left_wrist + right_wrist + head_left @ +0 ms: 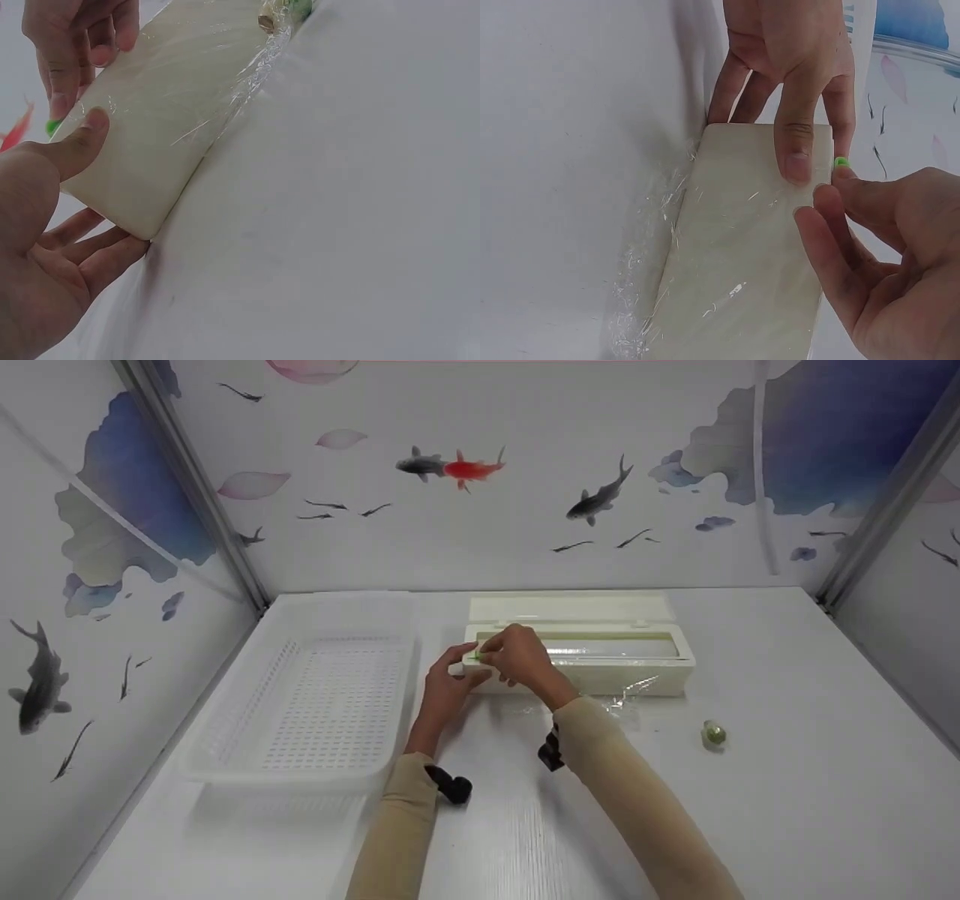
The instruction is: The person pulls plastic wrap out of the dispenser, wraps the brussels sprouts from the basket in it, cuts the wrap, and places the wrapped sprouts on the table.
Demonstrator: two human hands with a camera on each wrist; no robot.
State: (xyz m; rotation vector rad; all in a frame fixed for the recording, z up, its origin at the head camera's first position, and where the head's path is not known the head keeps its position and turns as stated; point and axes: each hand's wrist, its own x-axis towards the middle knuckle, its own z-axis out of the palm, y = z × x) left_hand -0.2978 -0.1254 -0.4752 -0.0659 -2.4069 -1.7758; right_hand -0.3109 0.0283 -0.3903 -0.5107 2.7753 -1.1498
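Observation:
A cream cling film dispenser box (660,679) lies lengthwise across the table, its lid (570,607) raised at the back. Around its left end my left hand (444,690) grips, the thumb on the front face and fingers at the end, as the left wrist view shows. My right hand (523,656) pinches a small green slide cutter (841,162) at the box's top front edge, close to the left end. Clear cling film (626,696) hangs over the front face and lies crumpled along the bottom edge.
On the left stands a white perforated plastic basket (337,697). A small greenish thing wrapped in clear film (714,734) lies on the white table (787,810), right of the box. Printed panels (525,532) enclose the back and sides.

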